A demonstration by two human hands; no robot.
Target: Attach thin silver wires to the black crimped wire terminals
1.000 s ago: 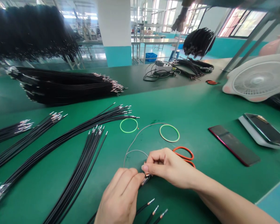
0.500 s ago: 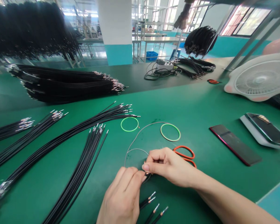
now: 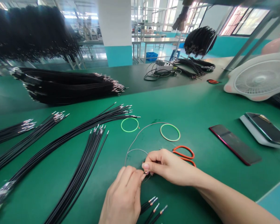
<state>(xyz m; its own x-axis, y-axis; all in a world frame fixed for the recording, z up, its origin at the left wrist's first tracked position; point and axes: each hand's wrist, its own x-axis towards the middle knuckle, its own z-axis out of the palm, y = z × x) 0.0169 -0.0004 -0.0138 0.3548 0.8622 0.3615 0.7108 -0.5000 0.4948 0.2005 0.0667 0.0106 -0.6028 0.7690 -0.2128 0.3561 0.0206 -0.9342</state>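
My left hand is closed, thumb and index finger pinching a black cable whose copper-coloured end peeks out between the fingertips. Right against it, my right hand pinches that same cable end from the other side; the fingers hide most of it. A thin grey wire curves over the green table from near my fingers toward a green ring. Below my hands lie several black cables with stripped ends. Orange-handled scissors rest partly behind my right hand.
Another green ring lies beyond my hands. Bundles of black cables spread across the left, with a thick stack behind them. On the right are a phone, a second dark-screened device and a white fan.
My hands stay nearly in place, fingertips still together. The fingers have shifted slightly, and the copper-coloured cable end shows a little differently between them. The view has tilted slightly.
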